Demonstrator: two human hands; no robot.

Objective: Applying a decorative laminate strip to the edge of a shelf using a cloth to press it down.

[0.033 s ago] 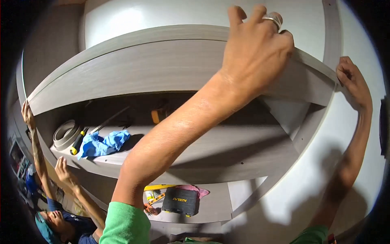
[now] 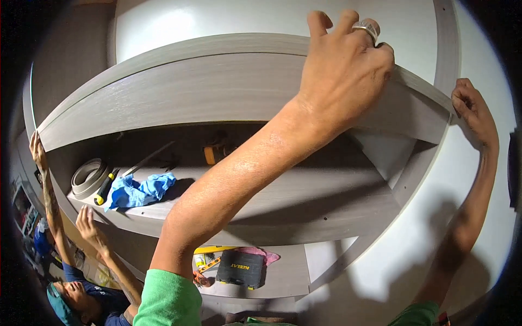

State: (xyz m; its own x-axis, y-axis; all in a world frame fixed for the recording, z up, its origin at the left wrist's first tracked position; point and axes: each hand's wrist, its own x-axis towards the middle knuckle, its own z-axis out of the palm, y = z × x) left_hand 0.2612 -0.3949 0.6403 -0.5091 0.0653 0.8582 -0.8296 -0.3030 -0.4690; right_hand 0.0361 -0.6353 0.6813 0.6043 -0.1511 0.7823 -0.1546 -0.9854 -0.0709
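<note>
A long grey wood-grain panel (image 2: 179, 92) spans the front of a cabinet, bowed by the lens. My left hand (image 2: 348, 68), with a wide ring on one finger, reaches across to the panel's upper edge, its fingers bent over that edge. Its thumb is hidden. At the panel's right end, beside the white wall, my right hand (image 2: 476, 111) is curled closed against the corner; whatever lies inside its fingers cannot be made out. A co-worker's raised hand (image 2: 37, 151) touches the panel's left end, while that person's other hand (image 2: 89, 228) is lifted lower down.
On the shelf below lie a coiled grey strip (image 2: 89, 178), a yellow-black tool (image 2: 104, 190), a crumpled blue cloth (image 2: 138, 191) and an orange-black tool (image 2: 215, 154). Lower down are a black case (image 2: 240, 270), a pink cloth (image 2: 267, 255) and a yellow level (image 2: 209, 249).
</note>
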